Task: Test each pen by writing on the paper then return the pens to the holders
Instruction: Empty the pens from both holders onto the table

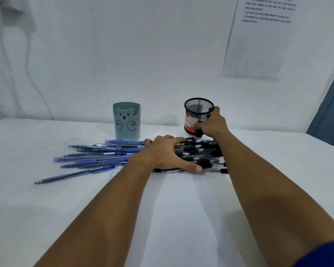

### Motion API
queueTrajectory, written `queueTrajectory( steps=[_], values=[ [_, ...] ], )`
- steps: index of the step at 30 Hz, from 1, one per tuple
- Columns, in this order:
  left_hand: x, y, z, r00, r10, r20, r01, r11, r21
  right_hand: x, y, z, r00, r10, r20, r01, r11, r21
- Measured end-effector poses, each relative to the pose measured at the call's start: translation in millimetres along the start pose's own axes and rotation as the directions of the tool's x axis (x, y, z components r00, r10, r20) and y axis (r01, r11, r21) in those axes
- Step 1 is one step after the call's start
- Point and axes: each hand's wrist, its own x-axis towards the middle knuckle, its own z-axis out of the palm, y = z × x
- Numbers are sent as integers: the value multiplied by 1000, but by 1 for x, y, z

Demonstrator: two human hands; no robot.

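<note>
A black mesh pen holder [198, 110] stands tilted toward me at the back right, and my right hand [213, 125] grips its side. Just in front of it lies a heap of black pens [201, 156]; my left hand [169, 154] curls over the heap with fingers round several of them. To the left, a pile of blue pens [96, 155] is spread on the white table [181, 218]. A light blue bear-faced holder [126, 122] stands upright behind the blue pens. Paper with faint blue scribbles [114, 171] lies under the pens.
A printed instruction sheet [258, 39] hangs on the white wall at the upper right. A white cable [30, 60] runs down the wall at the left. The table's right edge meets a blue-grey surface [330, 112].
</note>
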Motion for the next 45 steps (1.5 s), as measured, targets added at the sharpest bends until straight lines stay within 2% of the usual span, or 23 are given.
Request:
queueTrajectory(
  steps=[11, 18, 23, 31, 35, 41, 45],
  values=[
    [-3, -6, -6, 1000, 13, -22, -15, 996, -92, 13, 2, 10, 992, 0, 128, 5, 999, -38],
    [-6, -7, -8, 999, 34, -4, -35, 999, -40, 18, 8, 10, 972, -23, 236, 36, 998, -53],
    [-7, -7, -7, 1000, 25, -8, -25, 999, -42, 16, 7, 9, 968, -57, 246, 92, 987, -134],
    [-6, -7, -7, 1000, 20, -8, -20, 999, -49, 16, 16, 6, 975, 50, 215, -33, 996, -85],
    [-7, -6, -7, 1000, 24, -9, -24, 998, -66, 7, 10, -5, 977, 76, 201, -39, 983, -180],
    [-17, 4, -18, 998, 63, -7, -63, 998, -24, -32, 7, -27, 998, -57, 34, 63, 975, -214],
    [-28, 5, -30, 999, 41, 13, -41, 999, 19, -72, 5, -30, 975, -214, 67, 224, 928, -298]
  ],
)
